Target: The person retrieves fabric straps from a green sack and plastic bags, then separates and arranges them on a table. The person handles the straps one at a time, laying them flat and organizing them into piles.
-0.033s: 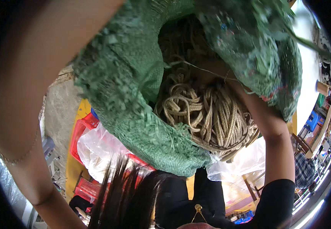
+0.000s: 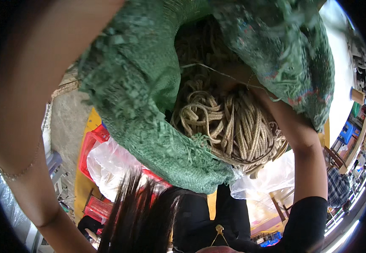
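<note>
A large green woven sack [image 2: 149, 126] with a frayed rim gapes in front of me. Inside lies a bundle of beige braided cord [image 2: 246, 126], loops tangled on its left and strands side by side on its right. My right forearm [image 2: 292, 126] reaches into the sack's mouth from the right. In the dark interior, my right hand [image 2: 233, 78] is dim beside the cord, and its fingers cannot be made out. Up the left side stretches my left arm [image 2: 27, 126], wearing a thin chain bracelet; its hand lies beyond the upper edge. A loose pale strand [image 2: 216, 71] crosses the opening.
Below the sack, a red plastic basket [image 2: 91, 145] holds clear plastic bags [image 2: 109, 162]. More clear plastic [image 2: 259, 181] hangs right of the cord. Blue stools [image 2: 347, 131] and a person in a checked shirt [image 2: 337, 187] are at the far right.
The sack's frayed upper-left rim has shifted slightly left. Both arms stay almost in place, with my right forearm still inside the sack.
</note>
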Motion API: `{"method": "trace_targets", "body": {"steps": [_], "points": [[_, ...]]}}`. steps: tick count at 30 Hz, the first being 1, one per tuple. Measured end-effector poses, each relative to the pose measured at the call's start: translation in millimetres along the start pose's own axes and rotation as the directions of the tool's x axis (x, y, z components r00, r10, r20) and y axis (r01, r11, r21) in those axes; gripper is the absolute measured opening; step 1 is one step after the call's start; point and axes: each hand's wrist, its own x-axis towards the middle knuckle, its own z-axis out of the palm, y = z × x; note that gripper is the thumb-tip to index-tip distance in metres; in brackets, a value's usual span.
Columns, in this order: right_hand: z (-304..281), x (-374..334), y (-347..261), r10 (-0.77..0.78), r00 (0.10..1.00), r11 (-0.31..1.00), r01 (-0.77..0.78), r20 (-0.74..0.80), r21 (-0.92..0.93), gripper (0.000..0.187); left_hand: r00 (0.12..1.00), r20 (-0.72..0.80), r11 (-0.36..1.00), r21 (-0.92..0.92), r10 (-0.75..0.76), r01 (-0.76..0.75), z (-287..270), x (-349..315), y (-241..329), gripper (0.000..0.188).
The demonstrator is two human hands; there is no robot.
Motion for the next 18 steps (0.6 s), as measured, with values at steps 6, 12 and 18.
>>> {"method": "trace_targets", "body": {"steps": [6, 12, 18], "points": [[-1, 3, -1, 0.009, 1.000, 1.000, -0.009, 0.015, 0.018, 0.033, 1.000, -0.001, 1.000, -0.002, -0.016, 0.016, 0, -1, -5, 0.021], [3, 4, 2, 0.058, 0.998, 0.998, -0.058, 0.034, 0.008, 0.031, 1.000, -0.004, 0.999, -0.033, 0.004, -0.004, 11, 5, -14, 0.022], [-3, -10, -1, 0.023, 1.000, 1.000, -0.023, 0.021, 0.007, 0.028, 1.000, -0.004, 1.000, -0.001, -0.026, 0.026, 0, -2, -13, 0.023]]}}
